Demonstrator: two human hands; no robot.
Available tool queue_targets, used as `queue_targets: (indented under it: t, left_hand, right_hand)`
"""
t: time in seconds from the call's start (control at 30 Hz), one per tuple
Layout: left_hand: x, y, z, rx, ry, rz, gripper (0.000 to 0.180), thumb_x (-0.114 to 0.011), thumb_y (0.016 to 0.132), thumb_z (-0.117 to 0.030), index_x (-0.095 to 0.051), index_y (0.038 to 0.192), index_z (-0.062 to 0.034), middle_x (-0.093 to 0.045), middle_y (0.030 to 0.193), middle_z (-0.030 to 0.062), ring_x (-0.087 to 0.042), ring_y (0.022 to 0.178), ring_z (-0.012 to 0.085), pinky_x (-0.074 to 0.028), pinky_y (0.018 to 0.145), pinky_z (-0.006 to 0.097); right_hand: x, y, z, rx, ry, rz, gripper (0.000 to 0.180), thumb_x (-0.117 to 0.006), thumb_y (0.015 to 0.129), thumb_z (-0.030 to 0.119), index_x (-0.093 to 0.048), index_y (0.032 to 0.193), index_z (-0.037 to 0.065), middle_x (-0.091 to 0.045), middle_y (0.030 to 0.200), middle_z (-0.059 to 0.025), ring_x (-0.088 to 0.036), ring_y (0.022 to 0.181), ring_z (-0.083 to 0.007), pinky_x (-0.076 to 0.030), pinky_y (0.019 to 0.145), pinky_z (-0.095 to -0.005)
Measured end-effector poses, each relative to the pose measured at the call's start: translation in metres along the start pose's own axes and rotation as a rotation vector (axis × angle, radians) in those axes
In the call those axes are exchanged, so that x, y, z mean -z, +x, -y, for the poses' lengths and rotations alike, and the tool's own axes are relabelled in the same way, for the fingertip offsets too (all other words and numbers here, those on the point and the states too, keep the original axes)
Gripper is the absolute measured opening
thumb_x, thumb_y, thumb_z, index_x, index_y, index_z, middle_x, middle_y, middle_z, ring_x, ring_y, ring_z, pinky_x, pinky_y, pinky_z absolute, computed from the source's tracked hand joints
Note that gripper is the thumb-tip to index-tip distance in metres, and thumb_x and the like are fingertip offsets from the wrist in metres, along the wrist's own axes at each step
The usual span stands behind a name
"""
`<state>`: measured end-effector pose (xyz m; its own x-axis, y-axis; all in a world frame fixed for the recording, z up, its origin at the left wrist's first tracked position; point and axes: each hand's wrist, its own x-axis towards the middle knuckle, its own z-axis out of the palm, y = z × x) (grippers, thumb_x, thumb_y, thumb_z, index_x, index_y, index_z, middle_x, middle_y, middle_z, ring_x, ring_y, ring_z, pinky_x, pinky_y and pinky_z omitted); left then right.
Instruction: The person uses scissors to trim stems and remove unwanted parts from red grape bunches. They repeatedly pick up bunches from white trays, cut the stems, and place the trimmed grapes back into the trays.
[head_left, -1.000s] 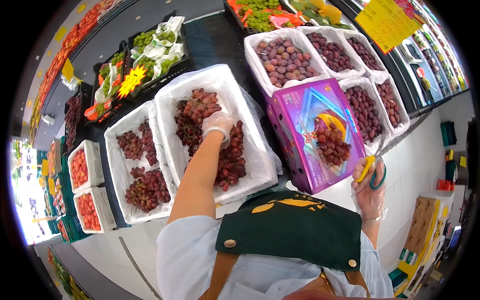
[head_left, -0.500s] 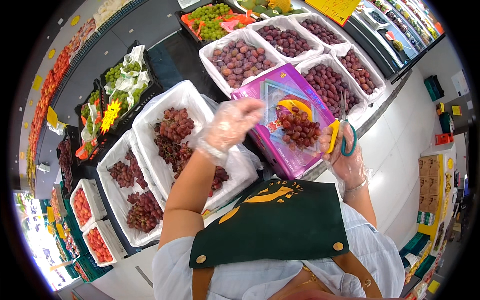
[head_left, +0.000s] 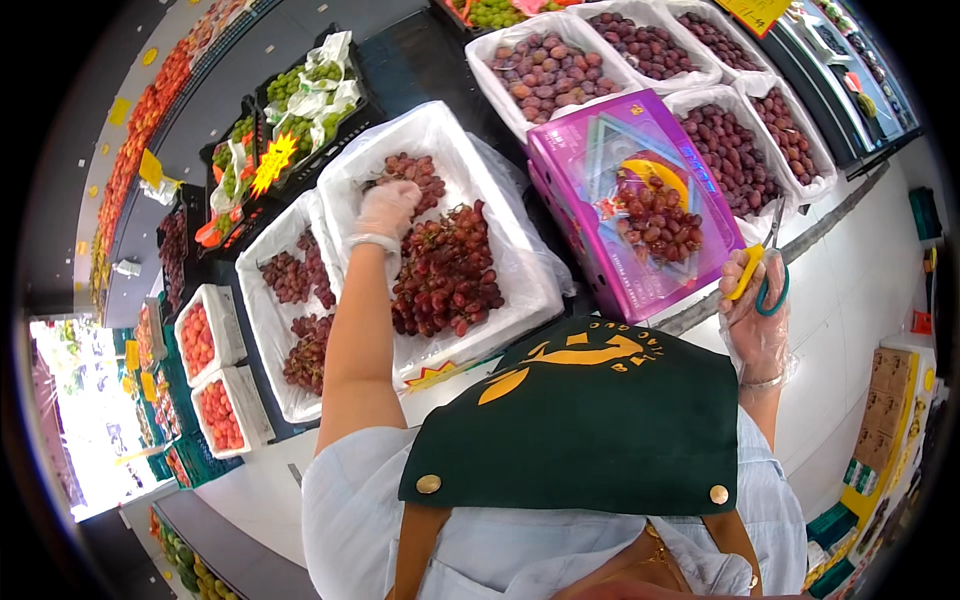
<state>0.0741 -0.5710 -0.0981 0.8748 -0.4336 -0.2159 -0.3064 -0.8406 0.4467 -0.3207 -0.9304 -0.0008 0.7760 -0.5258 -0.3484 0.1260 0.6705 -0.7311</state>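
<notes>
My left hand (head_left: 388, 208), in a clear plastic glove, is down in the large white-lined box (head_left: 440, 125). Its fingers are closed at the edge of a bunch of red grapes (head_left: 420, 180); the fingertips are partly hidden. A bigger heap of red grapes (head_left: 448, 270) lies nearer to me in that box. At the right, my gloved right hand (head_left: 757, 325) holds scissors (head_left: 766, 262) with one yellow and one teal handle, blades pointing up and away. Between my hands stands a purple carton (head_left: 565, 190), with a loose bunch of red grapes (head_left: 662, 220) on top.
Left of the large box is another lined box (head_left: 262, 250) of red grapes. White boxes of plums (head_left: 550, 75) stand beyond the carton. Black crates of green grapes (head_left: 310, 100) sit at the far left. Two small white boxes (head_left: 240, 385) hold round orange-red fruit.
My left hand has left the carton's side and reached left into the large box, onto the grapes. My right hand keeps the scissors beside the carton. The whole view has shifted.
</notes>
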Motion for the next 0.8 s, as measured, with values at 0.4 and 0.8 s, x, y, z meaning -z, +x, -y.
queue_targets:
  t: [0.4, 0.8]
  left_hand:
    - [-0.081, 0.012, 0.0, 0.136, 0.365, 0.254, 0.041, -0.061, 0.089, -0.039, -0.069, 0.113, -0.0073, -0.068, 0.11, 0.0178, -0.065, 0.105, 0.0343, -0.051, 0.089, 0.044]
    - [-0.081, -0.012, 0.006, -0.119, 0.364, -0.116, 0.037, -0.05, 0.094, -0.041, -0.071, 0.113, -0.0158, -0.066, 0.121, 0.0065, -0.061, 0.111, 0.0305, -0.047, 0.098, 0.041]
  right_hand:
    - [-0.045, -0.001, -0.005, -0.015, -0.047, 0.043, 0.051, -0.053, 0.098, 0.048, -0.055, 0.113, -0.001, -0.065, 0.088, -0.0094, -0.063, 0.074, -0.0173, -0.049, 0.059, -0.0267]
    - [-0.049, -0.008, -0.011, -0.017, -0.052, 0.044, 0.048, -0.056, 0.096, 0.048, -0.054, 0.109, 0.002, -0.064, 0.087, -0.0093, -0.061, 0.073, -0.0153, -0.049, 0.058, -0.0254]
